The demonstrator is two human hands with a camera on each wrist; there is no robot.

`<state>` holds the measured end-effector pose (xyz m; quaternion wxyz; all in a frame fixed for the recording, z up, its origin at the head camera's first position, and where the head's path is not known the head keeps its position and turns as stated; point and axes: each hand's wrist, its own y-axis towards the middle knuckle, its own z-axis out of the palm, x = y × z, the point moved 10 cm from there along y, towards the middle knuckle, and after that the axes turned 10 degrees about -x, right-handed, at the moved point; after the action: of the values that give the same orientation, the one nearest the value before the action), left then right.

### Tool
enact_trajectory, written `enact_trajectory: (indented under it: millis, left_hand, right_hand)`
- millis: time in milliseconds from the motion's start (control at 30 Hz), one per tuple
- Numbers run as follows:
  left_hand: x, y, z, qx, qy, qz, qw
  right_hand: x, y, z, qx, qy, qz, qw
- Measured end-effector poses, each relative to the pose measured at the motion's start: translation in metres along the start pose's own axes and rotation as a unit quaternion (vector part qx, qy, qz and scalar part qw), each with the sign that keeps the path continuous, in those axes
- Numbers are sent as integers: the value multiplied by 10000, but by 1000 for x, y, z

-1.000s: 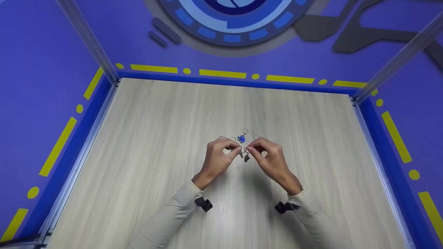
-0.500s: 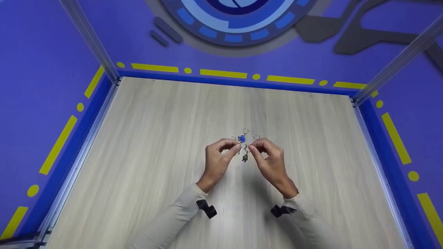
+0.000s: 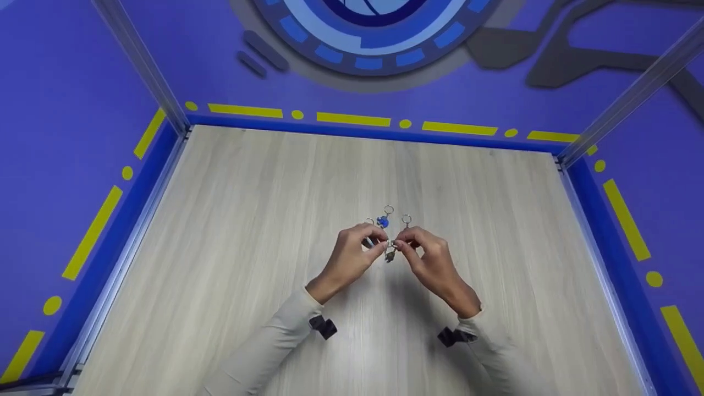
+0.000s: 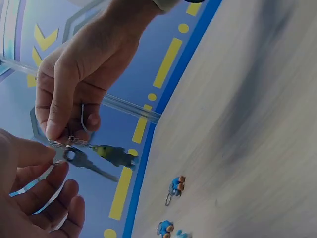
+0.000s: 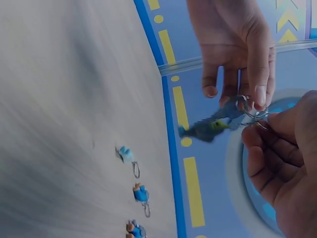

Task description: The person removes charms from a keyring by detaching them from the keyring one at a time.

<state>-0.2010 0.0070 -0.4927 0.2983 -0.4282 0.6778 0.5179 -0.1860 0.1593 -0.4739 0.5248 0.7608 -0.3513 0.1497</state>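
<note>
Above the table, my left hand [image 3: 355,254] and right hand [image 3: 432,256] meet almost fingertip to fingertip. A metal key [image 4: 91,166] hangs at the left fingertips, pinched between thumb and index finger. My right thumb and index finger pinch the split ring [image 5: 258,117] of a keychain, its dark figurine [image 4: 116,155] with a yellow-green patch dangling beside the key. The ring and the key's head overlap in both wrist views; I cannot tell whether the key is threaded on the ring.
On the table just beyond the hands lies a blue figurine keychain [image 3: 383,221]. Two more keychains lie either side, partly behind the hands; the right wrist view shows a pale blue one [image 5: 125,153] nearest. Blue panels [image 3: 352,99] wall the table's back and sides.
Half a second ago the hands stood slightly apart, the key in the left and the keychain in the right. Now the fingertips have come together again, slightly nearer the person.
</note>
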Motion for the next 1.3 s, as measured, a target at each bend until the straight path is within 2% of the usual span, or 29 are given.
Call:
enact_trajectory:
  millis: [200, 433, 567, 767, 1000, 1167, 1300]
  left_hand:
    - [-8, 0, 6, 288, 595, 433, 9969]
    - [-11, -2, 13, 628, 842, 526, 9931]
    - [-13, -3, 15, 638, 866, 611, 9923]
    - [-14, -2, 12, 347, 537, 632, 9960]
    - [-6, -1, 9, 154, -168, 193, 9996]
    - [3, 0, 6, 2, -908, -178, 9957]
    - [10, -1, 5, -33, -1133, -443, 9926]
  right_hand:
    - [0, -5, 1, 401, -258, -172, 9987]
    - [2, -9, 1, 619, -338, -304, 9970]
    - [3, -11, 0, 621, -346, -343, 9969]
    - [-1, -14, -7, 339, -183, -205, 9990]
    - [-4, -13, -13, 60, -21, -5, 10000]
    - [-9, -11, -15, -119, 238, 314, 9992]
    - [-12, -11, -14, -157, 437, 580, 9972]
